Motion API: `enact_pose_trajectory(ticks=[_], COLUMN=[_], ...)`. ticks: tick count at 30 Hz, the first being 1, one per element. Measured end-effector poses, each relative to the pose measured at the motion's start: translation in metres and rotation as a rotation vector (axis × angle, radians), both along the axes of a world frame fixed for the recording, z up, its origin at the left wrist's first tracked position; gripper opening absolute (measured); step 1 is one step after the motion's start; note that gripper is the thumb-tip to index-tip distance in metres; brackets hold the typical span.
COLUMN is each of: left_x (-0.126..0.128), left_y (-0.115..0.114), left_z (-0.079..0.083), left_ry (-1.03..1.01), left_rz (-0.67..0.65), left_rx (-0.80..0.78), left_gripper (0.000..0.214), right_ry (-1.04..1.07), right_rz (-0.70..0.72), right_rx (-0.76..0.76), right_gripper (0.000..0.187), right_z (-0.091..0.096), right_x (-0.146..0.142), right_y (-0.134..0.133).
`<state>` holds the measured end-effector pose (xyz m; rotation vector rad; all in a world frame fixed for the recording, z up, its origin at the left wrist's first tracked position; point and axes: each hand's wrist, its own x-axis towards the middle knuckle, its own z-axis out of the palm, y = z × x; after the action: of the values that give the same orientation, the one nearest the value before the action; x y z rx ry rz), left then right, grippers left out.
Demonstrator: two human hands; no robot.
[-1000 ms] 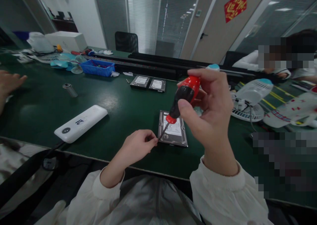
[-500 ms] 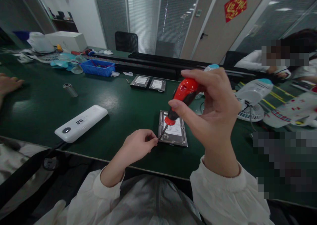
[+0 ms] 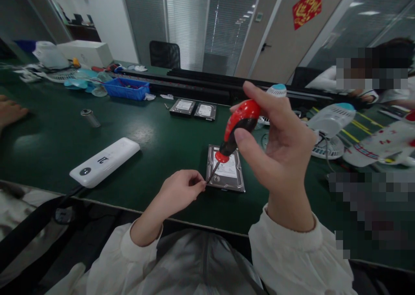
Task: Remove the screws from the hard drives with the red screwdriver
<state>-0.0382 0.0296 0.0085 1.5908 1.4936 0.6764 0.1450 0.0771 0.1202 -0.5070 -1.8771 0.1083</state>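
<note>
A hard drive [image 3: 228, 180] lies label up on the green table in front of me. My right hand [image 3: 279, 143] holds a screwdriver [image 3: 241, 122] by its red and black handle, thumb on one side and fingers on the other. Its shaft slants down and left to the drive's near left corner. There, my left hand [image 3: 183, 189] has thumb and fingertips pinched together beside the screwdriver's tip. Whatever lies between those fingertips is too small to make out.
Two more hard drives [image 3: 205, 111] lie farther back, near a blue basket [image 3: 126, 91]. To the left are a white power bank [image 3: 105, 163] and a metal cylinder [image 3: 90, 118]. White fans [image 3: 330, 122] stand at right. Another person's hand [image 3: 12, 111] rests at far left.
My right thumb and fingers have shifted on the screwdriver's handle, with the index finger lifted, and the handle looks turned. My left hand and the drive have stayed in place.
</note>
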Motion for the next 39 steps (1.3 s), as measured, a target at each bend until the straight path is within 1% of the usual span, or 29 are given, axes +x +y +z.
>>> enact_pose_trajectory(ticks=[2, 7, 11, 14, 16, 18, 20, 22, 24, 26, 27, 31, 33, 36, 38, 39], left_x=[0.0002, 0.0004, 0.0001, 0.0003, 0.0005, 0.0005, 0.0005, 0.0004, 0.0003, 0.0004, 0.0005, 0.0007, 0.0006, 0.0004, 0.0003, 0.0002], left_y=[0.0001, 0.0000, -0.0002, -0.0001, -0.0002, -0.0003, -0.0005, -0.0006, -0.0007, -0.0006, -0.0005, 0.0000, 0.0001, -0.0002, -0.0005, -0.0006], left_z=[-0.0003, -0.0009, -0.0013, -0.0009, -0.0003, 0.0005, 0.0010, 0.0011, 0.0008, 0.0004, 0.0003, 0.0000, -0.0003, -0.0009, -0.0011, -0.0012], left_ry=[0.002, 0.004, -0.003, -0.011, -0.017, -0.022, -0.025, -0.028, -0.030, -0.031, -0.031, -0.029, -0.027, -0.028, -0.031, -0.033], left_rz=[0.003, 0.003, 0.005, 0.012, 0.014, 0.015, 0.014, 0.015, 0.015, 0.014, 0.015, 0.015, 0.016, 0.016, 0.015, 0.015], left_rx=[0.001, 0.000, 0.005, 0.010, 0.011, 0.011, 0.011, 0.010, 0.010, 0.010, 0.010, 0.012, 0.011, 0.012, 0.012, 0.011], left_gripper=[0.026, 0.025, 0.027, 0.026, 0.026, 0.026, 0.026, 0.026, 0.025, 0.025, 0.025, 0.026, 0.027, 0.027, 0.026, 0.026], right_ry=[0.000, 0.025, 0.017, 0.016, 0.036, 0.066, 0.080, 0.063, 0.030, 0.015, 0.024, 0.075, 0.075, 0.047, 0.038, 0.048], right_rz=[0.038, -0.047, 0.023, 0.062, 0.027, -0.046, -0.095, -0.074, -0.016, 0.022, 0.018, -0.071, -0.050, 0.040, 0.095, 0.099], right_rx=[-0.002, 0.074, 0.011, -0.018, 0.010, 0.049, 0.048, 0.005, -0.028, -0.040, -0.030, 0.031, 0.044, 0.057, 0.050, 0.046], right_gripper=[0.049, 0.041, 0.045, 0.044, 0.041, 0.038, 0.035, 0.038, 0.041, 0.041, 0.039, 0.033, 0.035, 0.037, 0.036, 0.035], right_z=[-0.0001, 0.0017, 0.0000, -0.0005, 0.0005, 0.0014, 0.0010, -0.0009, -0.0030, -0.0036, -0.0032, 0.0002, 0.0005, -0.0008, -0.0012, -0.0009], right_x=[-0.0001, -0.0032, -0.0008, -0.0008, -0.0029, -0.0051, -0.0056, -0.0042, -0.0024, -0.0021, -0.0027, -0.0064, -0.0065, -0.0050, -0.0052, -0.0059], right_y=[0.0002, -0.0009, -0.0004, -0.0006, -0.0015, -0.0022, -0.0020, -0.0006, 0.0011, 0.0017, 0.0014, -0.0006, 0.0000, 0.0026, 0.0035, 0.0034])
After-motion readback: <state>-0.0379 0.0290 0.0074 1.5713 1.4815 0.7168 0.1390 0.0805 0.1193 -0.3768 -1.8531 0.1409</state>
